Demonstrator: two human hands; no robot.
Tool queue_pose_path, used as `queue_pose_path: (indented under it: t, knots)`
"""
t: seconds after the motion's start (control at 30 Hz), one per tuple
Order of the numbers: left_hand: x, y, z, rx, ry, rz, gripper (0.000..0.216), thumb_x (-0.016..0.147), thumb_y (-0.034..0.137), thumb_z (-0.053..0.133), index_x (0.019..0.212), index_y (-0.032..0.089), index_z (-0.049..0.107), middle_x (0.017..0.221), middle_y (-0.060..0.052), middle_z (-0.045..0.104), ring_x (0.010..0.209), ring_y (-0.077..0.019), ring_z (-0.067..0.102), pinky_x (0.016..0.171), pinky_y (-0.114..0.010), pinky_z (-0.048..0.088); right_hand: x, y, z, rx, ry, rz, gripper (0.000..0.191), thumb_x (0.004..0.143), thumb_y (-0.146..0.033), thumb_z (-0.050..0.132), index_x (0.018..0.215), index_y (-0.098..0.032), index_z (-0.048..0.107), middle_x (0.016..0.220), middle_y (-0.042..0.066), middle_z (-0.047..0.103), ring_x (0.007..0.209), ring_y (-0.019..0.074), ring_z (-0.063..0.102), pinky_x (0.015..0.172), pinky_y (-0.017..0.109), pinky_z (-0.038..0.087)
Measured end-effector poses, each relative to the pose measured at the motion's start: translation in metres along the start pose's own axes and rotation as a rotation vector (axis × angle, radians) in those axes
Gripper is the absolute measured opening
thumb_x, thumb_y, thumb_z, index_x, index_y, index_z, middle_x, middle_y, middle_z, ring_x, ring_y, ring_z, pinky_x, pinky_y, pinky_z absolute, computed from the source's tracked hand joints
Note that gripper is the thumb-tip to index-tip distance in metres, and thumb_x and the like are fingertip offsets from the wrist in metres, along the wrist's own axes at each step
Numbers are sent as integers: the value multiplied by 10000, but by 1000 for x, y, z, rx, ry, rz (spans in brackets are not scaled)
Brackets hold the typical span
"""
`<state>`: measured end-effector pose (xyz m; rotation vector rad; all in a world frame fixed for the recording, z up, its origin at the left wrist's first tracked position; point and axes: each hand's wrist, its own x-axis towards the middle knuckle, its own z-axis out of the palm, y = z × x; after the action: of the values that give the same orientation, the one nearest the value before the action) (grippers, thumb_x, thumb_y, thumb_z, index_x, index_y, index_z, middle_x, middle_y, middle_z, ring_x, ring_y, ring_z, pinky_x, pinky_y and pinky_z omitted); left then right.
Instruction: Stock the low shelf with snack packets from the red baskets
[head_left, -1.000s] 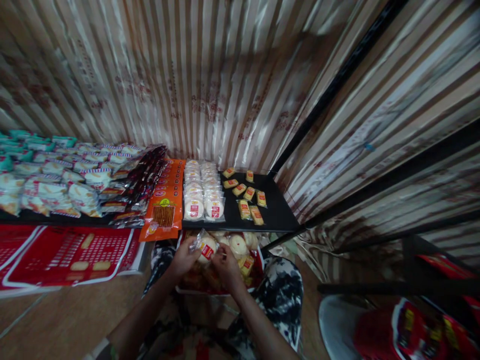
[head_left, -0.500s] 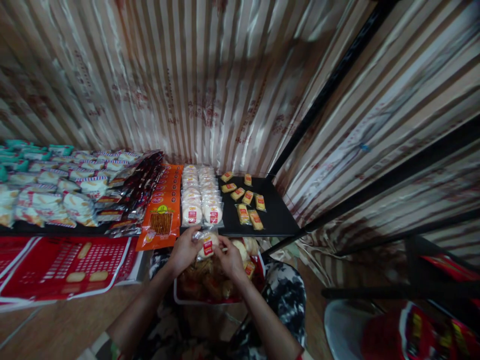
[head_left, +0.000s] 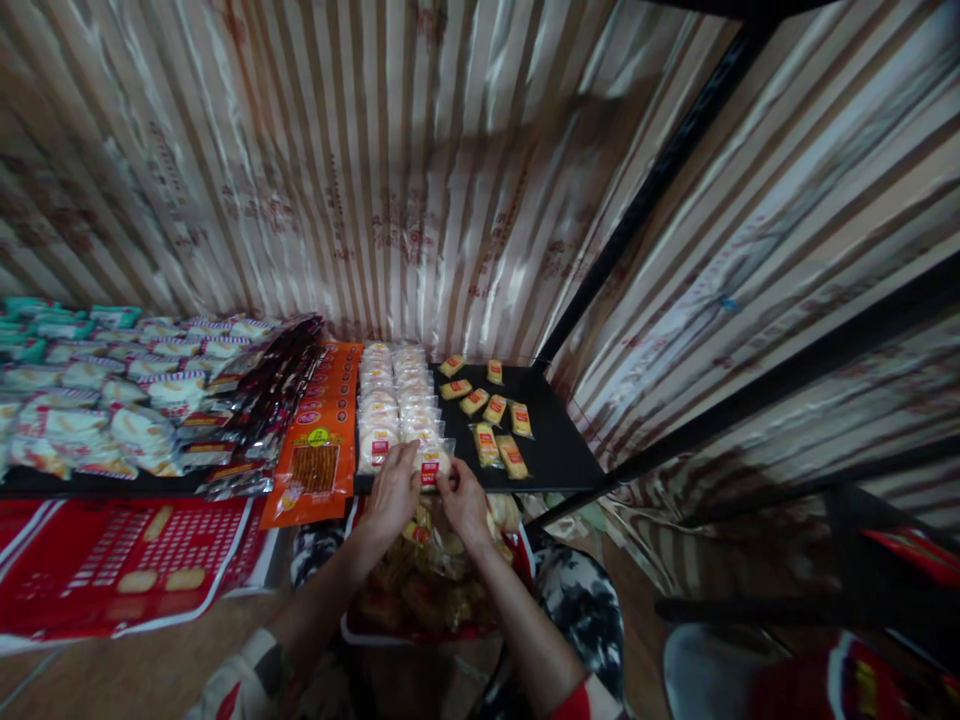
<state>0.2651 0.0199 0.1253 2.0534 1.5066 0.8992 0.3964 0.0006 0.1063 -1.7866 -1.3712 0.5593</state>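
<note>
Left hand (head_left: 394, 492) and right hand (head_left: 465, 503) together pinched one wrapped round cake (head_left: 433, 463) at black shelf (head_left: 559, 450) edge, two cake rows (head_left: 390, 400) behind, eight small yellow packets (head_left: 495, 410) alongside, one red basket (head_left: 420, 634) beneath.

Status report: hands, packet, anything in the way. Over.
Left hand, right hand: both grip shut on clear-wrapped round white cake packet, red label. Packet at front edge of black shelf, ending the cake rows. Small yellow packets lie apart to its right.

A small shop stall: rows of packaged snacks (head_left: 90, 420) and wrapped cakes (head_left: 394, 400) laid out on a black shelf (head_left: 559, 450) against a striped curtain (head_left: 390, 160).
</note>
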Motion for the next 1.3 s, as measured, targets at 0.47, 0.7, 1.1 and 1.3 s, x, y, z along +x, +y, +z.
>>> queue_pose_path:
  t: [0.47,0.7,1.1,1.3]
  knots:
    - [-8,-10,14,270,145,102,411,805,112,425,1210,161,480,1331,-142,373,1259,-281,339,983,-424,402,-4,-3,10,-177,-42,-110,498,833,-294,457,1314,-173,411,1121,120,498,856,196,586,791,312,478]
    - [-6,-13,7,359,256,-51,430,836,238,431,1236,82,446,1231,-190,478,1175,-305,410,966,-457,377,4,0,17,-269,-30,-146,497,850,-298,437,1326,-160,401,1141,135,513,943,226,580,807,315,467]
    - [-12,-16,10,332,167,-36,448,797,199,433,1214,35,456,1317,-228,423,1242,-323,360,1027,-472,306,13,-8,22,-290,-57,-92,524,845,-300,442,1342,-150,372,1194,153,504,965,236,575,816,330,458]
    - [-26,-16,8,274,153,91,401,803,148,397,1192,98,479,1332,-163,409,1290,-291,296,1043,-451,308,-11,13,19,-49,85,-188,477,866,-295,367,1304,-107,389,1218,172,488,941,189,559,895,347,427]
